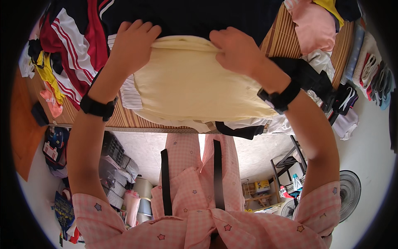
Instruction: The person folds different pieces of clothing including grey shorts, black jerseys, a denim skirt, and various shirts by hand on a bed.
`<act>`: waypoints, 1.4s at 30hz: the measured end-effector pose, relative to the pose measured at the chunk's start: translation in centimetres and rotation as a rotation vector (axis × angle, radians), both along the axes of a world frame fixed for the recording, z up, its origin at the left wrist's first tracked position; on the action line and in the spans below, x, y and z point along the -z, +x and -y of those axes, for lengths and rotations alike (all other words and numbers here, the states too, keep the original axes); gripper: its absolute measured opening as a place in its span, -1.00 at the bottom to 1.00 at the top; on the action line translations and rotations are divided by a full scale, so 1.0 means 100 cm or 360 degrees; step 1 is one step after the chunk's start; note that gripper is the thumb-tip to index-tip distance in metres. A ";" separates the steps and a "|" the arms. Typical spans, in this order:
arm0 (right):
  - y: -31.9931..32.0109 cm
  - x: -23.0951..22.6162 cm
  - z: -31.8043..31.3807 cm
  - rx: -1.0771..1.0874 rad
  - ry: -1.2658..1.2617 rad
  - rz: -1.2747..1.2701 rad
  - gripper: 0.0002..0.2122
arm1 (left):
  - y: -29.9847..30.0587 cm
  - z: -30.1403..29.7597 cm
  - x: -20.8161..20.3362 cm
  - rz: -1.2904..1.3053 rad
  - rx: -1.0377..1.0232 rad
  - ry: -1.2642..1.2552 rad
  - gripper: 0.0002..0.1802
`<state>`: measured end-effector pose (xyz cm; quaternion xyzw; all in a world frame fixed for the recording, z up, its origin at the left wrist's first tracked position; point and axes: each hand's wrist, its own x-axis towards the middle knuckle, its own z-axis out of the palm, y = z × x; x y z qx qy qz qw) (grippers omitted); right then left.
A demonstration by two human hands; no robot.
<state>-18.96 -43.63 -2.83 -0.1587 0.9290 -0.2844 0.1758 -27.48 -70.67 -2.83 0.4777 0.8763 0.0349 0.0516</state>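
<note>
A pale yellow garment (195, 83) lies spread in front of me on a slatted bamboo mat, its far edge turned over in a roll. My left hand (134, 45) is closed on the left end of that rolled edge. At the right end, the curled fingers of my right hand (238, 52) grip the same edge. What kind of garment it is, I cannot tell. White striped cloth (131, 93) shows under its left side. Beyond both hands spreads a large dark navy cloth (199, 16).
Dark red and white striped clothing (72, 39) is heaped at the left, and a pink garment (311, 29) lies at the far right on the bamboo mat (280, 41). Black clothing (302, 74) sits beside my right wrist. A fan (350, 195) stands low at the right.
</note>
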 end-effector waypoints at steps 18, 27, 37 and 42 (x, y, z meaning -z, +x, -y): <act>0.071 0.045 0.021 0.0097 0.0119 -0.0736 -0.84 | 0.067 0.069 0.003 -0.0378 -0.0312 -0.0078 -0.72; 0.069 0.039 0.015 0.0107 0.0133 -0.0407 -0.79 | 0.081 0.039 -0.029 0.0073 -0.0681 -0.0029 -0.63; 0.107 0.003 -0.050 0.0385 -0.0161 -0.0408 -0.74 | 0.133 -0.092 0.006 0.0597 -0.0243 0.0138 -0.28; 0.184 -0.016 -0.119 0.1398 -0.0001 -0.0157 -0.76 | 0.160 -0.089 0.007 0.0475 -0.0329 0.0129 -0.29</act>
